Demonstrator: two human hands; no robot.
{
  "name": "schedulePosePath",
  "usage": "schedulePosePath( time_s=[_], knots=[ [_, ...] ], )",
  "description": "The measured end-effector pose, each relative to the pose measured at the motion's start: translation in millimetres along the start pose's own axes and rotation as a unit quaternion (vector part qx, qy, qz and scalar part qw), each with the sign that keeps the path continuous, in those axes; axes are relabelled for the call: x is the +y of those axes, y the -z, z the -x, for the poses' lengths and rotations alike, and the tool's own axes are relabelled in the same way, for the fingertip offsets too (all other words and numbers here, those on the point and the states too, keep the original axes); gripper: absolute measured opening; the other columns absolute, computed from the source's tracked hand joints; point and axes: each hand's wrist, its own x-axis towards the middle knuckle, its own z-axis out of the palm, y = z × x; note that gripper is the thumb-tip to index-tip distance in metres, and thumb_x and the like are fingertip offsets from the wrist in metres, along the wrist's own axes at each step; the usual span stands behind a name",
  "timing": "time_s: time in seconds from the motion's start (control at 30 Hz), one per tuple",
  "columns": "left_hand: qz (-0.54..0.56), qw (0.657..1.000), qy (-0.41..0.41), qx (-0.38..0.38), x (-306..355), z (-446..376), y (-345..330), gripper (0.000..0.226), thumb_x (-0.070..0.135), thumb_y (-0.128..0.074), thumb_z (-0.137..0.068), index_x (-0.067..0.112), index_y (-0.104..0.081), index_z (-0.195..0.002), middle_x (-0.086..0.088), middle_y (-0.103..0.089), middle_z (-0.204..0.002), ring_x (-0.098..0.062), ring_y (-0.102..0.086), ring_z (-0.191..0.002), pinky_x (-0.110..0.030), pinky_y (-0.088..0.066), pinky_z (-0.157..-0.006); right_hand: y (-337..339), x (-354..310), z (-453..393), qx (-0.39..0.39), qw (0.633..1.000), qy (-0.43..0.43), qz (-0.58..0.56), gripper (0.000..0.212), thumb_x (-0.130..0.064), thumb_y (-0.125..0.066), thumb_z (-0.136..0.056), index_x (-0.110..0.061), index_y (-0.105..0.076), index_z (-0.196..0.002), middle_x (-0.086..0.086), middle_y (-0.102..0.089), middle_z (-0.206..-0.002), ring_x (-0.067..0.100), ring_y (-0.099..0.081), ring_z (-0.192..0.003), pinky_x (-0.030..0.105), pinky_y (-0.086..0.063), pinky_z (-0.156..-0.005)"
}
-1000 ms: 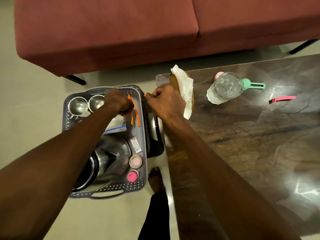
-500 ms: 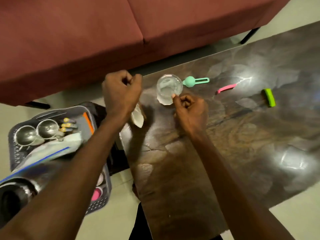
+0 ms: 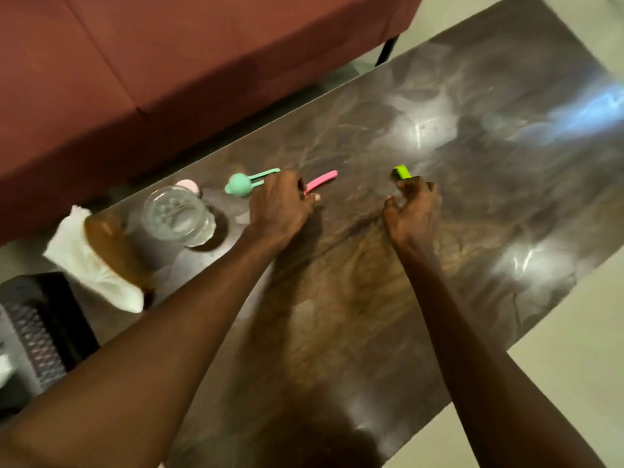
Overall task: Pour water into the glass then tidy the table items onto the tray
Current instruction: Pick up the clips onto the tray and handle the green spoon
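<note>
Now that both hands have left the tray (image 3: 37,336) for the worktop (image 3: 456,146), left hand (image 3: 280,204) pinches the pink clip (image 3: 320,181); right hand (image 3: 413,206), fingers curled, touches the green clip (image 3: 401,171); 2 items next; glass (image 3: 175,214) stands nearby.

Likely home living room, maroon sofa (image 3: 169,79), marble-look coffee table (image 3: 472,163)

The clear glass (image 3: 175,214) stands upright near the left end of the dark table (image 3: 472,146). Just beside it on the left lies a white napkin (image 3: 84,261) over a brown round piece. Behind the glass, a mint green clip (image 3: 248,183) lies flat. A pink clip (image 3: 322,179) lies to its right, its near end under the left hand (image 3: 280,204). A lime green clip (image 3: 400,171) lies at the fingertips of the right hand (image 3: 412,211). Part of the grey tray (image 3: 33,336) shows at the left edge, off the table.
</note>
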Motion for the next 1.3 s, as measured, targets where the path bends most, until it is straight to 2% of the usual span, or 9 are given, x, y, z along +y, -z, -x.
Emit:
schedulePosePath(
  time_s=[0.23, 0.53, 0.7, 0.87, 0.97, 1.03, 1.1, 1.2, 1.3],
  knots=[
    [-0.054, 0.998, 0.011, 0.017, 12.2, -28.8, -51.4, 0.036, 0.039, -0.064, -0.089, 0.012, -0.057, -0.113, -0.015, -0.051, -0.122, -0.036, -0.053, -0.109, -0.046, -0.046, -0.086, 1.0, 36.8, -44.1, -0.032, 0.997, 0.005, 0.077, 0.049, -0.036, -0.061, -0.091, -0.008, -0.052, -0.131, 0.018, -0.051, -0.130, 0.036, -0.047, -0.122, 0.042, -0.040, -0.101],
    [-0.017, 0.999, 0.041, -0.008, 24.4, -42.7, -44.2, 0.028, 0.039, -0.066, -0.085, 0.014, -0.067, -0.099, -0.014, -0.067, -0.103, -0.034, -0.060, -0.100, -0.041, -0.048, -0.081, -6.6, 35.6, -53.9, -0.012, 0.999, 0.011, -0.039, 0.030, -0.029, -0.059, -0.088, -0.007, -0.062, -0.108, 0.015, -0.065, -0.106, 0.035, -0.061, -0.101, 0.048, -0.048, -0.087],
    [0.123, 0.992, 0.010, 0.027, 44.8, -25.2, 15.9, 0.023, 0.030, -0.072, -0.073, 0.014, -0.064, -0.088, -0.003, -0.068, -0.081, -0.025, -0.065, -0.081, -0.041, -0.053, -0.072, -2.5, -5.7, -25.9, 0.004, 0.979, 0.000, -0.201, 0.033, -0.019, -0.065, -0.081, -0.013, -0.052, -0.111, 0.002, -0.063, -0.087, 0.026, -0.068, -0.076, 0.047, -0.056, -0.076],
    [0.186, 0.981, -0.043, 0.046, 13.3, 6.0, 139.1, 0.037, 0.020, -0.077, -0.074, 0.014, -0.061, -0.107, -0.003, -0.069, -0.078, -0.018, -0.068, -0.064, -0.038, -0.059, -0.061, -15.3, -83.1, 17.5, -0.025, 0.967, 0.080, -0.239, 0.047, -0.021, -0.070, -0.085, -0.022, -0.056, -0.130, -0.007, -0.060, -0.081, -0.001, -0.062, -0.064, 0.025, -0.057, -0.068],
    [0.187, 0.979, 0.003, 0.076, -36.5, 37.0, 206.7, 0.037, 0.020, -0.076, -0.081, 0.012, -0.061, -0.114, -0.006, -0.067, -0.079, -0.004, -0.060, -0.052, -0.020, -0.048, -0.042, -37.6, -148.2, 54.8, -0.085, 0.946, 0.101, -0.297, 0.036, -0.021, -0.071, -0.085, -0.024, -0.064, -0.120, 0.010, -0.063, -0.089, 0.011, -0.066, -0.073, 0.034, -0.060, -0.071],
    [0.184, 0.975, 0.079, 0.099, -82.6, 62.8, 243.9, 0.033, 0.021, -0.074, -0.084, 0.012, -0.061, -0.114, -0.008, -0.066, -0.075, -0.007, -0.059, -0.050, -0.018, -0.046, -0.038, -58.5, -194.8, 88.4, -0.137, 0.923, 0.123, -0.337, 0.031, -0.018, -0.070, -0.086, -0.021, -0.065, -0.117, 0.012, -0.064, -0.088, 0.022, -0.066, -0.075, 0.043, -0.060, -0.072],
    [0.196, 0.963, 0.160, 0.096, -131.3, 90.1, 272.3, 0.026, 0.016, -0.073, -0.086, 0.008, -0.059, -0.106, -0.014, -0.063, -0.077, -0.014, -0.059, -0.052, -0.023, -0.048, -0.041, -80.8, -238.9, 126.1, -0.180, 0.907, 0.156, -0.348, 0.026, -0.015, -0.070, -0.086, -0.015, -0.067, -0.112, -0.002, -0.061, -0.078, 0.013, -0.061, -0.068, 0.040, -0.058, -0.068],
    [0.213, 0.939, 0.251, 0.105, -196.7, 128.6, 298.4, 0.024, 0.011, -0.072, -0.085, 0.011, -0.053, -0.072, -0.018, -0.061, -0.064, -0.011, -0.059, -0.043, -0.024, -0.047, -0.041, -111.8, -292.5, 179.7, -0.259, 0.892, 0.196, -0.313, 0.024, -0.022, -0.073, -0.084, -0.016, -0.070, -0.107, -0.009, -0.063, -0.074, 0.004, -0.058, -0.065, 0.032, -0.053, -0.068],
    [0.199, 0.928, 0.301, 0.089, -249.8, 164.9, 310.2, 0.021, 0.013, -0.076, -0.082, 0.002, -0.064, -0.069, -0.009, -0.067, -0.053, -0.006, -0.059, -0.037, -0.016, -0.046, -0.036, -136.2, -332.2, 224.8, -0.311, 0.880, 0.249, -0.257, 0.014, -0.023, -0.076, -0.081, -0.018, -0.073, -0.093, -0.011, -0.065, -0.069, -0.002, -0.058, -0.060, 0.025, -0.053, -0.068]
  ],
)
